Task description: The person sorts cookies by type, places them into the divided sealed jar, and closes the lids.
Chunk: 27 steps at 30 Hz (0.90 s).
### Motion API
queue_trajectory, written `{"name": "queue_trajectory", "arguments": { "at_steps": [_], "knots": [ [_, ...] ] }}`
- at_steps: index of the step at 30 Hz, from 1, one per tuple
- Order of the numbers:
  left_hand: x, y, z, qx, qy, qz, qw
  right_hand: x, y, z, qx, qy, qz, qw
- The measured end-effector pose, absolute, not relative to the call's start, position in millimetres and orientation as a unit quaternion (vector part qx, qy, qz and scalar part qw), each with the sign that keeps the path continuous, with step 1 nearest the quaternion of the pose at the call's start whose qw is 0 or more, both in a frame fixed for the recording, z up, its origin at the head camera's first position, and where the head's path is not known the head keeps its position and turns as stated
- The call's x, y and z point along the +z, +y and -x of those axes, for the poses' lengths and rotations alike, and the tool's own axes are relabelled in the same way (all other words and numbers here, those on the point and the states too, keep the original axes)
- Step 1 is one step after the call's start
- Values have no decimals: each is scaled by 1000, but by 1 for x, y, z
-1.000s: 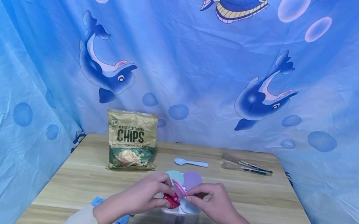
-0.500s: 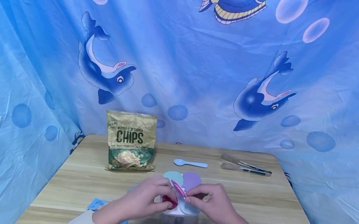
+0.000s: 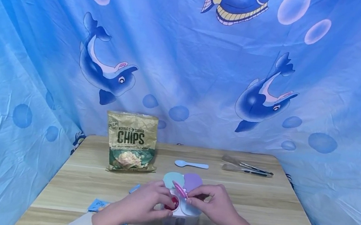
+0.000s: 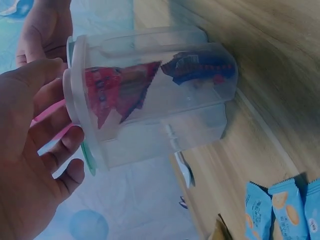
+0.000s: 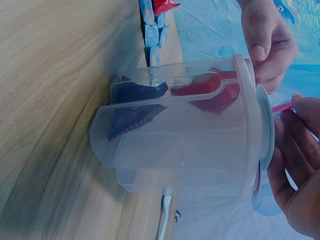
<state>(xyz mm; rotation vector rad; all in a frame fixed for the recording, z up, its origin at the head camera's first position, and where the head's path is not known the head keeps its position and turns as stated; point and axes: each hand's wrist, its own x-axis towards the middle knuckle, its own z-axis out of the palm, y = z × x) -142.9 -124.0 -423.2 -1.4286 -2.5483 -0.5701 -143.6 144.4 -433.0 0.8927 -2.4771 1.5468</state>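
Observation:
A clear storage container [image 3: 183, 223] with compartments stands upright on the table, topped by mint green [image 3: 172, 180], purple [image 3: 193, 181] and pale blue [image 3: 190, 208] lids. My right hand [image 3: 216, 203] pinches the raised pink lid [image 3: 179, 190] by its edge. Over the uncovered compartment is my left hand [image 3: 150, 203], its fingers loosely bent at the opening and around no object. Just beneath those fingertips, a red snack packet [image 4: 105, 92] lies inside the compartment, seen through the wall in the left wrist view. Below it rests a dark blue packet [image 4: 200, 70].
Several light blue snack packets [image 3: 98, 204] lie left of the container, partly hidden by the left forearm. A chips bag [image 3: 132, 142] stands at the back left. Behind the container are a pale blue spoon [image 3: 192, 164] and tongs [image 3: 248, 169]. A printed blue curtain [image 3: 191, 53] surrounds the table.
The red packet has gone down from the left hand's grip into the compartment, and the left fingers have loosened. The right hand keeps the pink lid raised in the same place.

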Motion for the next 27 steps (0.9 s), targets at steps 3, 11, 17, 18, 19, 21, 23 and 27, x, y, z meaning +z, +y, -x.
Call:
{"name": "queue_trajectory", "arguments": {
  "at_steps": [3, 11, 17, 18, 19, 21, 23, 27],
  "knots": [
    [-423, -127, 142, -238, -855, 456, 61, -434, 145, 144, 506, -810, -293, 45],
    [-421, -154, 136, -365, -862, 350, 14, -434, 145, 144, 503, -813, -290, 50],
    [-429, -194, 135, -397, -879, 262, 2, -433, 145, 145, 504, -811, -293, 51],
    [-431, -202, 135, -398, -883, 249, 3, -433, 144, 145, 505, -811, -293, 51],
    [-433, -209, 135, -395, -888, 237, 3, -433, 144, 145, 504, -811, -293, 51],
    [-438, -226, 134, -390, -896, 210, -1, -433, 144, 145, 505, -811, -292, 50],
    [-444, -242, 133, -388, -903, 184, -10, -433, 144, 145, 505, -811, -292, 48],
    [-454, -273, 131, -394, -908, 134, -41, -432, 143, 144, 506, -810, -293, 46]
  ]
}}
